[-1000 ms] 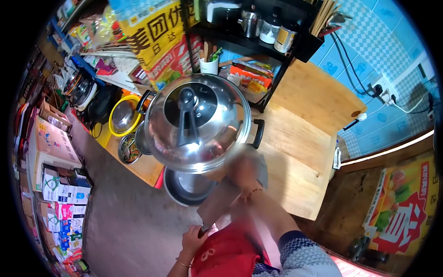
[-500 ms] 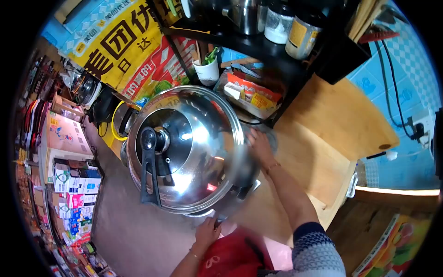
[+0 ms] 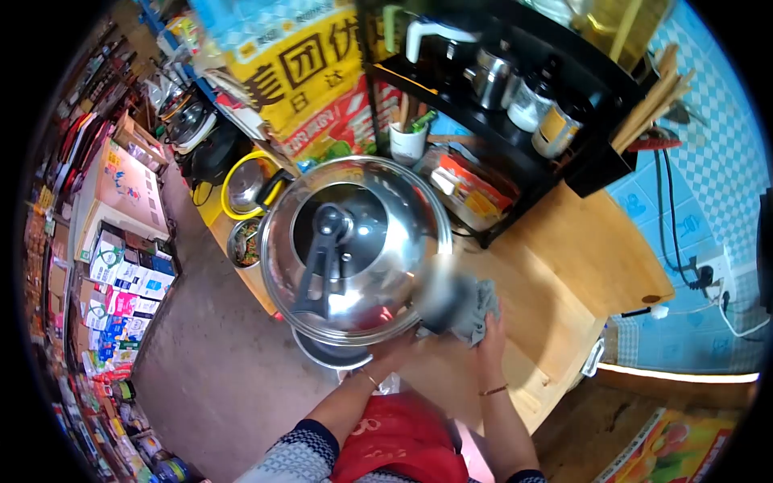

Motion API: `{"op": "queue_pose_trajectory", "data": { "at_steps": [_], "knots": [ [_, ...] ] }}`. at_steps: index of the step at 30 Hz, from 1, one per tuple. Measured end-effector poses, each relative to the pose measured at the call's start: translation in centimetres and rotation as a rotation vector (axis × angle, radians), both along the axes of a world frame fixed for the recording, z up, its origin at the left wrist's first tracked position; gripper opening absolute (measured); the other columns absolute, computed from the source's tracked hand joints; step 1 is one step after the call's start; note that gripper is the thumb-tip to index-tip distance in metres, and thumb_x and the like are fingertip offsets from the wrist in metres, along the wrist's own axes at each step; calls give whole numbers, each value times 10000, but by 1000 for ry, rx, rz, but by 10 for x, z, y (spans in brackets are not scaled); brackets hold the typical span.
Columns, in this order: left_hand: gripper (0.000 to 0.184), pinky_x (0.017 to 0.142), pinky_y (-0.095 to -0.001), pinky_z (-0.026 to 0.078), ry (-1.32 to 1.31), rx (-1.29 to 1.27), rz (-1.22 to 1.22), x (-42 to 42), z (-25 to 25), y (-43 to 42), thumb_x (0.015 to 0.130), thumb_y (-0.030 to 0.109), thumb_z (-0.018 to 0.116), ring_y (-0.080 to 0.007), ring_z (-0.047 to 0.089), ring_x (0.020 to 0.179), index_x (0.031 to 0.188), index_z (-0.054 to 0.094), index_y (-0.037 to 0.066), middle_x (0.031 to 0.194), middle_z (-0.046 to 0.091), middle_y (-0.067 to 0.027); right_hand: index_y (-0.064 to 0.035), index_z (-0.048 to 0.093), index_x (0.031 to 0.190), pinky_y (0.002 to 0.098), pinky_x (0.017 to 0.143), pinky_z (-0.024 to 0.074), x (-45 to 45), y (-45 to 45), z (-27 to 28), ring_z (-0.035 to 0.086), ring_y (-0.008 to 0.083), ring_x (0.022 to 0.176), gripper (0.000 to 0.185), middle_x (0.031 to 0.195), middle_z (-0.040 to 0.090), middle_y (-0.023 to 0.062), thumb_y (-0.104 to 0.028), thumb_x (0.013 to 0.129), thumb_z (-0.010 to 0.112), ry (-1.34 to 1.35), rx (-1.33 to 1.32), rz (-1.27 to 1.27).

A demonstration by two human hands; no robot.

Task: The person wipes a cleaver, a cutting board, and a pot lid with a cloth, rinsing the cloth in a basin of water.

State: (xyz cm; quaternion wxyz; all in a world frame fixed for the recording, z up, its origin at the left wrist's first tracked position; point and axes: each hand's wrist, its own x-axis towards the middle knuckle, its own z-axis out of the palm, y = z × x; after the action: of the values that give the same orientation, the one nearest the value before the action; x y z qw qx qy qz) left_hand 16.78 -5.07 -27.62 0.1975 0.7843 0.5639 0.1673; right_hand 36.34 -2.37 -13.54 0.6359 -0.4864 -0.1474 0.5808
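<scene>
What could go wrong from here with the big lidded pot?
Likely risks:
1. The left hand is partly hidden under the rim of the glass-and-metal lid; a blind reach could bump the lid or the smaller pan below it.
2. The gray cloth in the right hand is bunched close to the lidded pot's side, so it might snag there.
3. The bowl of food sits near the counter's edge; a knock could spill it.

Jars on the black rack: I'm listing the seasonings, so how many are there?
2 visible: one with white contents, and one with a yellow label just to its right. More may be hidden in the dark behind.
</scene>
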Motion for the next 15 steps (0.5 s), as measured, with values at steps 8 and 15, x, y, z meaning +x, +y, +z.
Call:
{"op": "queue_pose_trajectory", "data": {
  "at_steps": [8,15],
  "knots": [
    [403,938,-423,421,-319,-76,0,-104,41,-2,817,286,632,-287,557,1091,1144,588,56,1158,590,-154,-47,317,1394,373,958,476,-74,12,42,537,238,1154,469,1302,508,98,-154,967,478,29,190,-156],
    [49,699,-370,484,-617,337,378,-271,141,37,837,26,580,-311,596,776,858,613,-4,840,613,-135,-30,384,1311,387,856,518,-83,30,28,581,237,1023,500,1210,540,124,81,847,536,-393,7,-395]
  ]
}}
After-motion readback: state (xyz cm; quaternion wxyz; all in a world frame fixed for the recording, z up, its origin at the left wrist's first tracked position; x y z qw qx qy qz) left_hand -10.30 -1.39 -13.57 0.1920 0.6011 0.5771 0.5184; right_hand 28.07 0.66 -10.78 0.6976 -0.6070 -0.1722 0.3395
